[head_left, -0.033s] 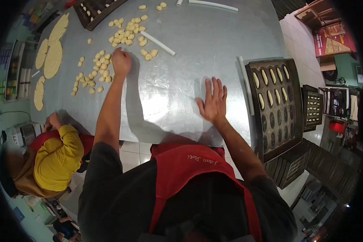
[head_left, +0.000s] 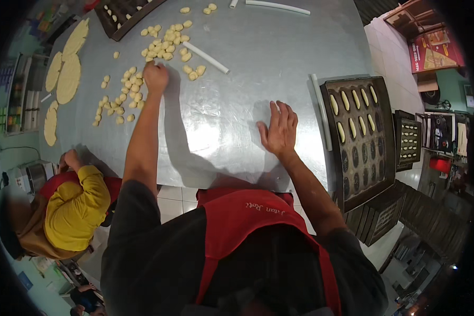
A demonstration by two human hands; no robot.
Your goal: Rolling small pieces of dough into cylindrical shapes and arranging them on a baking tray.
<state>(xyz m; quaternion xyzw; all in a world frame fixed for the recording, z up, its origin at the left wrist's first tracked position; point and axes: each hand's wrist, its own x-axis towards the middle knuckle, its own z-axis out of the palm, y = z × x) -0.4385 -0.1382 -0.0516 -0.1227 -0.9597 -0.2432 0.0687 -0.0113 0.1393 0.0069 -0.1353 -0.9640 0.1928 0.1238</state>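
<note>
My left hand (head_left: 156, 77) reaches to the near edge of a pile of dough balls (head_left: 168, 42). Its fingers are curled closed, and whatever they may hold is hidden. To its left lies a second loose group of dough balls (head_left: 131, 84). My right hand (head_left: 281, 126) rests over the bare metal table (head_left: 231, 105), fingers stretched and apart, holding nothing. A white rod (head_left: 206, 57) lies beside the pile, right of my left hand.
A dark moulded tray (head_left: 362, 137), partly filled with long dough pieces, stands at the right, a white rod (head_left: 321, 111) along its side. Flattened dough sheets (head_left: 69, 78) lie far left. Another tray (head_left: 122, 21) sits at the back. A co-worker in yellow (head_left: 76, 210) works at left.
My left hand has shifted very slightly left. The fingers of my right hand have bent a little and moved slightly right.
</note>
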